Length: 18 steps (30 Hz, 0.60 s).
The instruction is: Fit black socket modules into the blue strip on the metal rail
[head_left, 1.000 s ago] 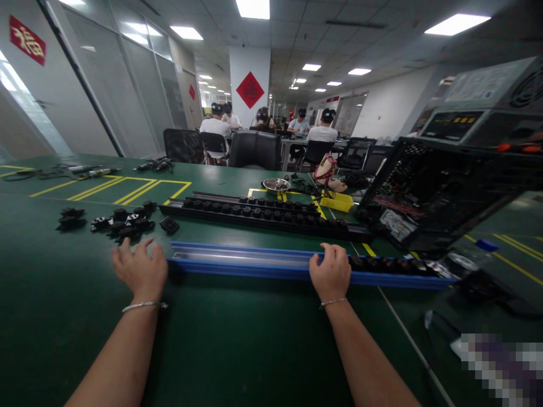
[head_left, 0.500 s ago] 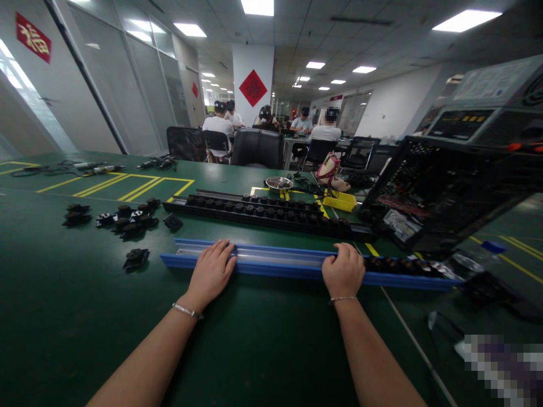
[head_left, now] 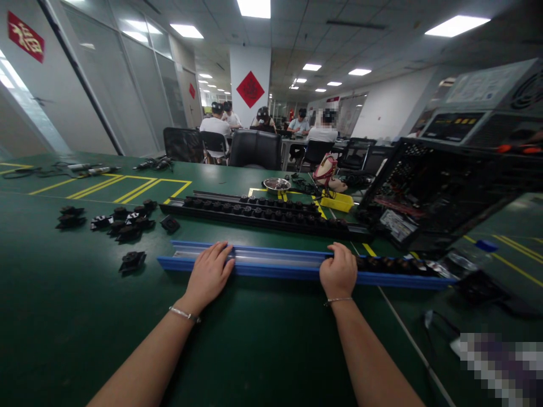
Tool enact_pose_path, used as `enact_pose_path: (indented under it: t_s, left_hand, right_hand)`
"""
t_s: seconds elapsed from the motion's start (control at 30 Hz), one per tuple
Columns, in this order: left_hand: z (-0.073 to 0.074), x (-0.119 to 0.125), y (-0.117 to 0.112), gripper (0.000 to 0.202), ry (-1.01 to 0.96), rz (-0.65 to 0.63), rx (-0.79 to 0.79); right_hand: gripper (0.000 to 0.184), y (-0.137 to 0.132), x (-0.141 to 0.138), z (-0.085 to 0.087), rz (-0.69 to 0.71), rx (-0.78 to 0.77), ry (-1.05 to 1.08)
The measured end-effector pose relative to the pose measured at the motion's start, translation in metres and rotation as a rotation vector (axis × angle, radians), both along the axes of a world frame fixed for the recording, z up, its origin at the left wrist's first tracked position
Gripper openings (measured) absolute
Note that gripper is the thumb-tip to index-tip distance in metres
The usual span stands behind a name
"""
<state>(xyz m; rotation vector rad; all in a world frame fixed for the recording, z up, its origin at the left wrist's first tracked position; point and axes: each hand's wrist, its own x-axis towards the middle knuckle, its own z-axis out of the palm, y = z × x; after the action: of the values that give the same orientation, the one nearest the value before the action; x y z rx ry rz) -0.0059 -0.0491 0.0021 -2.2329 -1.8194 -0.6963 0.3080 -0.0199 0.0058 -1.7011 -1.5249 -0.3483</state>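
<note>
From my end, the head camera shows the blue rail [head_left: 275, 270] lying on the green table [head_left: 254, 345], running across in front of both hands; its left end is plain, but its right end meets dark clutter [head_left: 483, 287] and I can't make out exactly where it stops. The left hand [head_left: 211, 272] lies across the rail left of its middle, fingers extended and close together, thumb a little apart, covering a stretch of the channel. The right hand [head_left: 339, 272] sits over the rail further along, fingers curled; I can't see all the fingertips, so I can't tell whether they pinch anything. Just right of it, dark pieces [head_left: 394, 264] line the rail, too murky to separate, their lower parts hidden by the near wall. A loose black piece [head_left: 132, 262] lies near the left end; beyond it, a heap of black pieces [head_left: 129, 224] overlaps too much to count. The computer case [head_left: 418, 192], cut off at the right edge, is dark inside, and a pixelated patch [head_left: 503, 367] masks the bottom right corner.
</note>
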Motion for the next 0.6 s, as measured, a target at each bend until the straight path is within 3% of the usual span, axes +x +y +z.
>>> enact_pose_path:
  t_s: [0.43, 0.6]
  left_hand:
    - [-0.0007, 0.0001, 0.0006, 0.045, 0.003, 0.013, -0.021]
    - [-0.0001, -0.0009, 0.0002, 0.044, -0.012, -0.003, -0.008]
  right_hand:
    - [0.030, 0.0000, -0.0065, -0.0028, 0.085, 0.075, 0.015]
    - [0.029, -0.0007, -0.0040, -0.0021, 0.003, 0.047, 0.019]
